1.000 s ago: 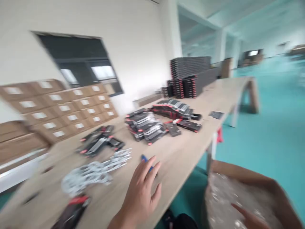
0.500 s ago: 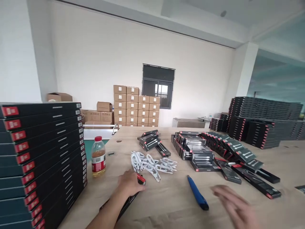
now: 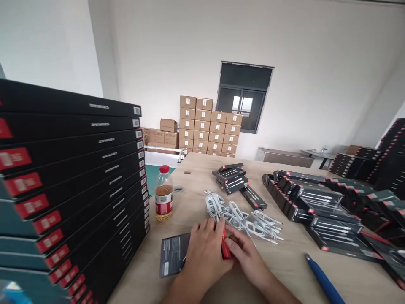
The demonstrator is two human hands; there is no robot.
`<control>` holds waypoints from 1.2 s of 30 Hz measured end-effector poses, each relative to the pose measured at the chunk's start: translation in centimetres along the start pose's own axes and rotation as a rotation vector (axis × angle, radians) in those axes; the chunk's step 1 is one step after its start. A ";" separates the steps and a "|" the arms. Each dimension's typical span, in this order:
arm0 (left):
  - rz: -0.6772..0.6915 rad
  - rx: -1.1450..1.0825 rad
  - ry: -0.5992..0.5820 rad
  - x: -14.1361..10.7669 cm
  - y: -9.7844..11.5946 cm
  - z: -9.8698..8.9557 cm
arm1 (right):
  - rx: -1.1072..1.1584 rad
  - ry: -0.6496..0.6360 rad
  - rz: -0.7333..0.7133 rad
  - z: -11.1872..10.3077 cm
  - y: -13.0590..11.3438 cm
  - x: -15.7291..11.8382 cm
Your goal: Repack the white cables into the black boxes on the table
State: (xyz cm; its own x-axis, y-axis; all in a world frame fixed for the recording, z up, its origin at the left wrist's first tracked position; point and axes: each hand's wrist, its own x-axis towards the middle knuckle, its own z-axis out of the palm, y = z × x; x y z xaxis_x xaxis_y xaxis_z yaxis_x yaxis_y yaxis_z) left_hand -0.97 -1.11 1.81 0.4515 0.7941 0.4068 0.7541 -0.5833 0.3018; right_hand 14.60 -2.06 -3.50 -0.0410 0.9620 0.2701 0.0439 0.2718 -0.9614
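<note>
1. Black card with fine white print showed past my wrist: a slim black box [image 3: 173, 257], directly in front of me at the near part of the wooden table [image 3: 284, 264]. Its middle was covered by my own hand, so I could not see it whole.
2. My left hand [image 3: 205, 251] lay across that box, palm down, its fingers bent over the far side and the thumb on the near side, grasping it.
3. My right hand [image 3: 248, 255] came in from the other side, thumb and fingers pinching the red end [image 3: 225, 247] of the box. What the hidden fingertips did behind it, I could not tell.
4. Just beyond my knuckles sat a loose tangle of white cables [image 3: 232, 214], coiled in loops, their plugs pointing mostly to the right.
5. On my left rose a tall stack of black boxes [image 3: 95, 160] with red labels; between it and the cables a red-capped bottle [image 3: 163, 196] stood upright, partly full of amber liquid.
6. Behind the cables, a small pile [image 3: 234, 183] of similar boxes lay crisscrossed, some tilted.
7. To my right, a blue tool [image 3: 324, 280] lay on the bare wood, near overlapping rows of boxes [image 3: 335, 236].
8. Brown cartons [image 3: 202, 126] stood stacked beyond the far table edge, beside a dark-framed window [image 3: 245, 97].
</note>
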 end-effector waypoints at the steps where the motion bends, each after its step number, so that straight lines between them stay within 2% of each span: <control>1: 0.005 -0.002 0.010 0.1 0.0 0.0 | 0.038 -0.008 0.024 -0.3 -0.2 -0.1; 5: 0.087 -0.043 0.050 0.4 0.2 -0.3 | 0.119 -0.094 0.050 -1.1 -1.5 -0.1; 10: 0.172 -0.038 0.018 0.6 0.7 -0.2 | 0.096 -0.173 0.061 -1.7 -2.8 -0.3; 16: 0.197 -0.004 -0.059 0.8 0.9 -0.2 | 0.167 -0.221 0.164 -2.0 -2.8 -0.5; 22: 0.228 -0.026 -0.095 1.0 0.9 -0.4 | 0.209 -0.227 0.182 -2.2 -3.0 -0.3; 27: 0.265 -0.052 -0.119 1.0 1.0 -0.4 | 0.221 -0.295 0.210 -2.7 -3.1 -0.1; 30: 0.279 -0.022 -0.120 1.1 0.7 -0.2 | 0.231 -0.250 0.247 -2.5 -2.8 0.2; 36: 0.287 0.080 -0.050 1.6 -0.1 0.5 | 0.225 -0.122 0.263 -2.0 -2.5 0.9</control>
State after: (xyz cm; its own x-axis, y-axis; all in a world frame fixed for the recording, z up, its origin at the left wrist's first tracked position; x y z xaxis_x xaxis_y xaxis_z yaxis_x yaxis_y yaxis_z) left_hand -0.10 0.35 2.04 0.6729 0.6073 0.4223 0.6265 -0.7715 0.1113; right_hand 16.47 -1.82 -0.75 -0.1772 0.9840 0.0164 -0.1514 -0.0108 -0.9884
